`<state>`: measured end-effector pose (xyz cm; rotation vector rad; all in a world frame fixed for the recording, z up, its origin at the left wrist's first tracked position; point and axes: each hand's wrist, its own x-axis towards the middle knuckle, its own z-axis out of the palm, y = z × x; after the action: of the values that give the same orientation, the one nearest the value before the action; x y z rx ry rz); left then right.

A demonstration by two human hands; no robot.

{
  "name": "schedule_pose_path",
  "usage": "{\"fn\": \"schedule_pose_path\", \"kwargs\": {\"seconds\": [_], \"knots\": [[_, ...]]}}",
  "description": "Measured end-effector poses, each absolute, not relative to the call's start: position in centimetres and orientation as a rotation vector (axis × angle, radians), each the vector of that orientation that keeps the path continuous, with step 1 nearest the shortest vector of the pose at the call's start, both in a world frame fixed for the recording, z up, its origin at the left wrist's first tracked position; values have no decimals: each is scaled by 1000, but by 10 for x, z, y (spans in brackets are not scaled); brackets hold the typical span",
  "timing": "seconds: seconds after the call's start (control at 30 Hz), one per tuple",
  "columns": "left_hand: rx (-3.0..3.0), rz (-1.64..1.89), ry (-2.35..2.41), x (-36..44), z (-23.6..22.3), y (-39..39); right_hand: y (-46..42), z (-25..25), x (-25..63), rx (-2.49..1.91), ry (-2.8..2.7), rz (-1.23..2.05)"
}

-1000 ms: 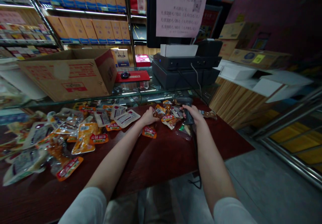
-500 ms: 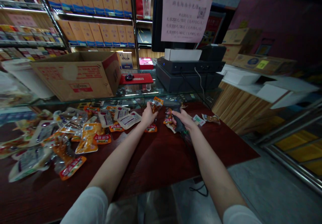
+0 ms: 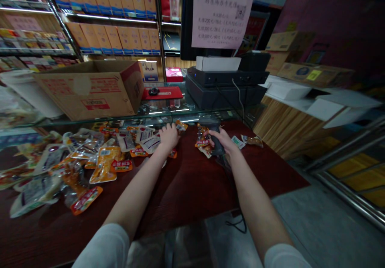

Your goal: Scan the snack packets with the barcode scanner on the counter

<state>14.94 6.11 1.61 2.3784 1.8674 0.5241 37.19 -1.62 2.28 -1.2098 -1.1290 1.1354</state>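
Observation:
My right hand (image 3: 221, 140) is wrapped round the grip of a dark handheld barcode scanner (image 3: 210, 122), whose head points left. Just left of the scanner lie orange and red snack packets (image 3: 202, 135). My left hand (image 3: 169, 136) is palm down at the right end of the heap, fingers curled, their tips hidden. An orange snack packet (image 3: 181, 126) sticks out past its fingers and appears to be in its grasp. Under and beside that hand are white-backed packets (image 3: 149, 143) and a red-labelled one. The heap of sealed snack packets (image 3: 105, 163) spreads across the left of the dark red table (image 3: 192, 191).
An open cardboard box (image 3: 90, 93) stands on the glass counter behind the heap. Right of it are a mouse (image 3: 153, 91) on a red mat and a till (image 3: 225, 93) under a monitor. A small packet (image 3: 252, 141) and a green-white card (image 3: 238, 142) lie right of my right hand.
My left hand has moved left and down with the orange packet, turning palm down over the heap's right end. My right hand and the scanner have shifted only slightly.

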Motion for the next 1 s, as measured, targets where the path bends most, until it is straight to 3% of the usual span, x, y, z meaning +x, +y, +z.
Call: {"fn": "schedule_pose_path", "kwargs": {"seconds": [0.1, 0.27, 0.53, 0.73, 0.87, 1.0], "knots": [[2519, 402, 2035, 139, 14, 62, -16, 24, 382, -1220, -1078, 1091], [2657, 94, 1679, 139, 2, 67, -16, 23, 415, -1402, -928, 936], [2484, -186, 2155, 99, 15, 80, -22, 12, 453, -1614, -732, 908], [2497, 93, 2216, 118, 34, 62, -16, 8, 450, -1581, -763, 973], [2626, 427, 1725, 177, 27, 37, -13, 5, 448, -1584, -750, 972], [2655, 362, 1079, 213, 1, 27, -13, 5, 445, -1596, -740, 965]]}}
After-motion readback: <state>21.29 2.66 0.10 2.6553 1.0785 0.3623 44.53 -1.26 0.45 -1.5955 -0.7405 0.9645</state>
